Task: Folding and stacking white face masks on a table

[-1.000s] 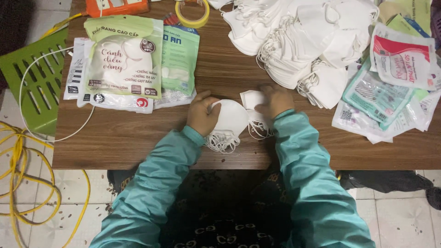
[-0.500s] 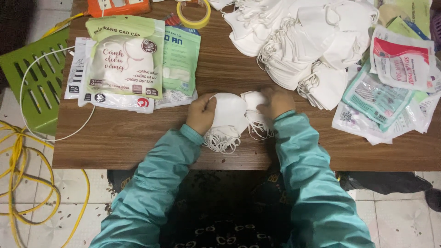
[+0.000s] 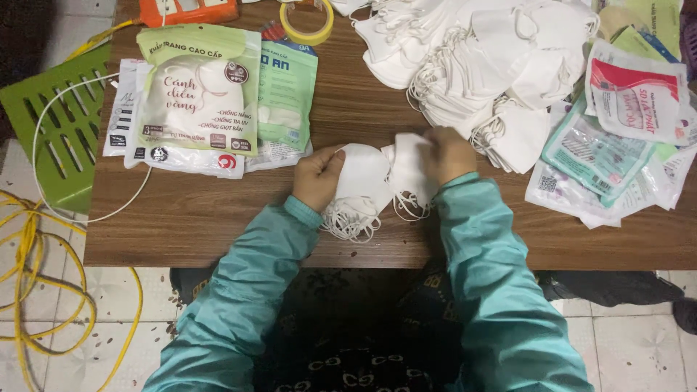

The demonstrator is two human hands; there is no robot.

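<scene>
Left hand (image 3: 316, 176): closed on the edge of a small stack of white face masks (image 3: 361, 185) at the counter's near edge.
Right hand (image 3: 449, 152): pinching the stack's other end.
Progress: seemingly early; a big loose mask heap (image 3: 501, 58) lies unsorted, while printed pouches (image 3: 200, 91) wait at left.
Counter (image 3: 218, 218): dark wood, cluttered, with a yellow tape roll (image 3: 307, 25).
Room: tiled floor (image 3: 65, 356), yellow cable (image 3: 29, 290), green crate (image 3: 51, 134).
</scene>
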